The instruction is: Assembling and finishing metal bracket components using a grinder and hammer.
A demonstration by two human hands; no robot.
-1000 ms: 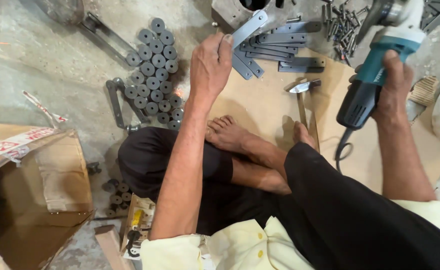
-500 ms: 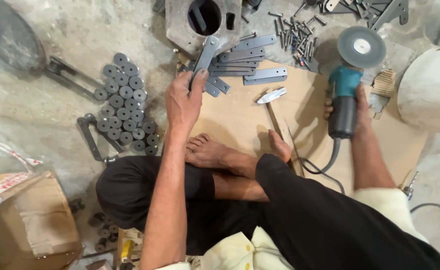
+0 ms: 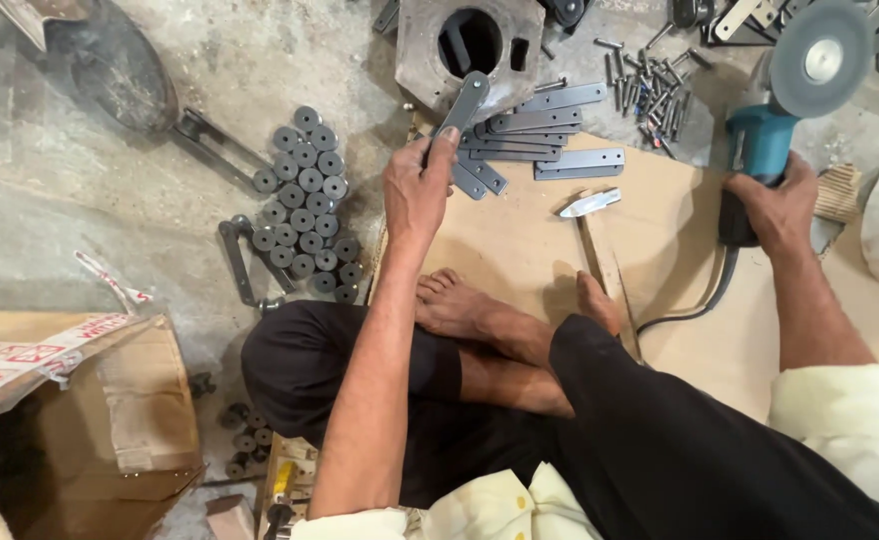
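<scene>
My left hand grips a flat grey metal link plate and holds it up over a pile of similar link plates lying on a brown board. My right hand is wrapped around the body of a teal angle grinder, whose grey disc points away from me. The grinder's black cord trails across the board. I sit cross-legged, bare feet resting on the board.
Several round grey rollers are laid in rows on the concrete floor at left. A hammer lies on the board. Loose pins and a metal block with a hole sit beyond. An open cardboard box stands at lower left.
My left hand has lifted one link plate off the pile. My right hand has brought the grinder lower and its disc now faces up; the view has shifted farther forward.
</scene>
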